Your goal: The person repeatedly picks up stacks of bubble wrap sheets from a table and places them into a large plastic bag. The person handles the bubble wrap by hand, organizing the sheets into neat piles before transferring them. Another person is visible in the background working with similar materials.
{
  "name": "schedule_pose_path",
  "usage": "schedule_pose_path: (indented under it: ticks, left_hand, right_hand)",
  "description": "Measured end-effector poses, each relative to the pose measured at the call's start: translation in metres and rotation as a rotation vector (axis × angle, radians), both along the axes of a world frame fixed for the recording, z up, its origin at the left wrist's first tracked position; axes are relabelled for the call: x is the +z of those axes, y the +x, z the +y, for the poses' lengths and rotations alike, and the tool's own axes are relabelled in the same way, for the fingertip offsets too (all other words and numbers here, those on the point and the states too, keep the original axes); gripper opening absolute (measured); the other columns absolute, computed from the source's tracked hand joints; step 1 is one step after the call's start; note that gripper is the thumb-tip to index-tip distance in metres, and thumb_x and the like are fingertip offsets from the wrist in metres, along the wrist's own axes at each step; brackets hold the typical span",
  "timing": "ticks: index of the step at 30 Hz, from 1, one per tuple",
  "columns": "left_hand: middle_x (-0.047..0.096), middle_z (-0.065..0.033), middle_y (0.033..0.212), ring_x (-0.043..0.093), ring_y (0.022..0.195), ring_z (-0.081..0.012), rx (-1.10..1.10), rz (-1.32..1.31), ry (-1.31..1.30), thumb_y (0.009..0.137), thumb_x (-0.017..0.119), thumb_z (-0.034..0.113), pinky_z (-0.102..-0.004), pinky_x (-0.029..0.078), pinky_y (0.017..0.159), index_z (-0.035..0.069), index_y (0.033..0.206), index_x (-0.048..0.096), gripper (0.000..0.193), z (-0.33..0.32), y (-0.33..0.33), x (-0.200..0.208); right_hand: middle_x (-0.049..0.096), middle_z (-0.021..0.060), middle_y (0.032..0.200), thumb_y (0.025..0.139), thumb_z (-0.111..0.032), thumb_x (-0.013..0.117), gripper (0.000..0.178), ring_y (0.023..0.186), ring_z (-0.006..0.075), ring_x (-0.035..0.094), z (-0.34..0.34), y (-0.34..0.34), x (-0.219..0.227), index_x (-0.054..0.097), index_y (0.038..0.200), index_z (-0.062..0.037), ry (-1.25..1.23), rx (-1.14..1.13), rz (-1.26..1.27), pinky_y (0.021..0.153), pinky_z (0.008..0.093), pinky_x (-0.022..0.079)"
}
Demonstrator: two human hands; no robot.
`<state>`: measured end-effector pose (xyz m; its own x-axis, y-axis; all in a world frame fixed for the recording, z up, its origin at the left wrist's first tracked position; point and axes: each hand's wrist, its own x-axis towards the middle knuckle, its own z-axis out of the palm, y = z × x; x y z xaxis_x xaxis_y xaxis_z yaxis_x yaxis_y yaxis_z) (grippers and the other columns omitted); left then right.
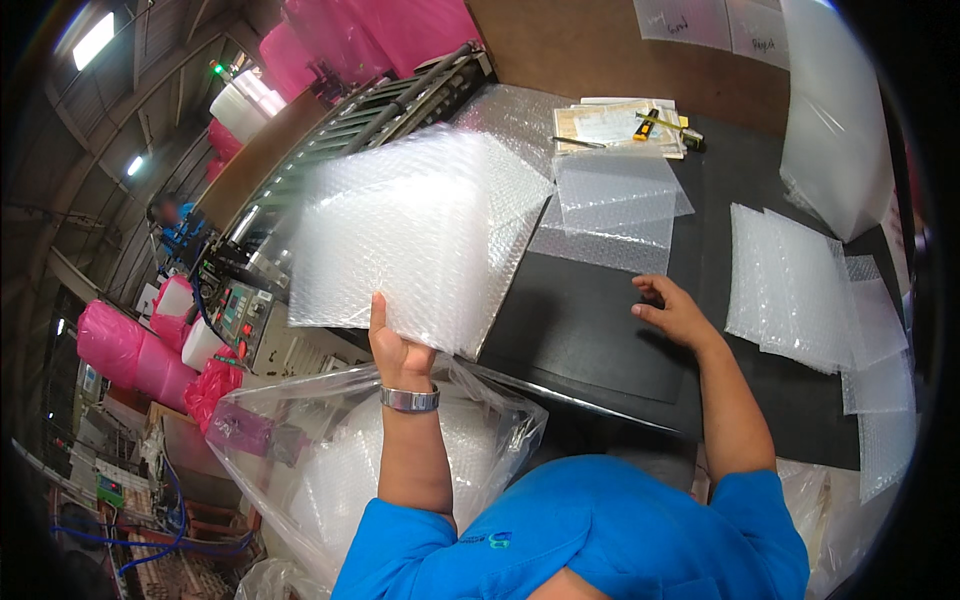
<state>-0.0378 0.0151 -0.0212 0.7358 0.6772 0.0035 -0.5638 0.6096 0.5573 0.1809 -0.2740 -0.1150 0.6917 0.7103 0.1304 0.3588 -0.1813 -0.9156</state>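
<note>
My left hand (402,356) grips the near edge of a stack of clear bubble wrap sheets (390,235), its thumb on top and its other fingers hidden underneath. The stack is raised, tilted and slightly blurred, in front of the roller conveyor. Over the black table top (600,335), my right hand (675,315) is held with fingers loosely curled and thumb apart, and nothing shows in it. Just beyond it lie a few overlapping bubble wrap pieces (615,215). Another bubble wrap sheet (515,190) shows behind the held stack.
A yellow-and-black cutter knife (646,125) and a pen (580,143) lie on papers (597,128) at the back. Bubble wrap piles (790,290) lie on the right. An open plastic bag (330,440) holding bubble wrap stands below my left arm. A roller conveyor (345,150) runs far left.
</note>
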Motion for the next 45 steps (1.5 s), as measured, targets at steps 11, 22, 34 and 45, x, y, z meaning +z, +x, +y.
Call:
schedule_pose_path:
  ticks: [11,22,34,45]
  left_hand:
    - [0.043,-0.0124,0.127,0.042,0.115,-0.0299,0.006,-0.011,-0.194,0.088,0.042,0.042,-0.0465,0.035,0.096,0.009,0.127,0.038,0.052,0.004,0.005,0.010]
    - [0.044,-0.0118,0.127,0.043,0.114,-0.0291,-0.074,-0.057,-0.201,0.087,0.043,0.043,-0.0469,0.035,0.095,0.009,0.128,0.038,0.054,-0.005,0.007,0.016]
    - [0.047,-0.0106,0.124,0.046,0.110,-0.0283,-0.008,-0.010,-0.119,0.086,0.046,0.039,-0.0436,0.039,0.091,0.007,0.122,0.044,0.048,-0.010,0.008,0.015]
    - [0.047,-0.0124,0.123,0.046,0.110,-0.0282,-0.091,-0.170,-0.243,0.089,0.042,0.030,-0.0454,0.040,0.089,0.004,0.120,0.043,0.040,-0.011,0.001,0.013]
  right_hand:
    - [0.051,0.0096,0.110,0.076,-0.019,0.065,0.044,0.106,0.0215,0.047,0.000,-0.001,0.002,0.049,0.114,-0.0061,-0.020,0.007,-0.005,0.091,0.0330,0.038]
    - [0.051,0.0077,0.109,0.075,-0.018,0.065,0.044,0.105,0.0204,0.046,0.000,-0.003,0.008,0.049,0.114,-0.0060,-0.039,0.019,-0.008,0.091,0.0321,0.037]
    - [0.051,0.0081,0.109,0.075,-0.018,0.066,0.045,0.105,0.0207,0.047,0.000,-0.002,0.005,0.049,0.114,-0.0046,-0.032,0.029,-0.027,0.091,0.0318,0.037]
    - [0.051,0.0086,0.109,0.075,-0.019,0.066,0.045,0.104,0.0208,0.048,0.000,-0.003,0.007,0.049,0.114,-0.0043,-0.055,0.026,-0.028,0.091,0.0320,0.038]
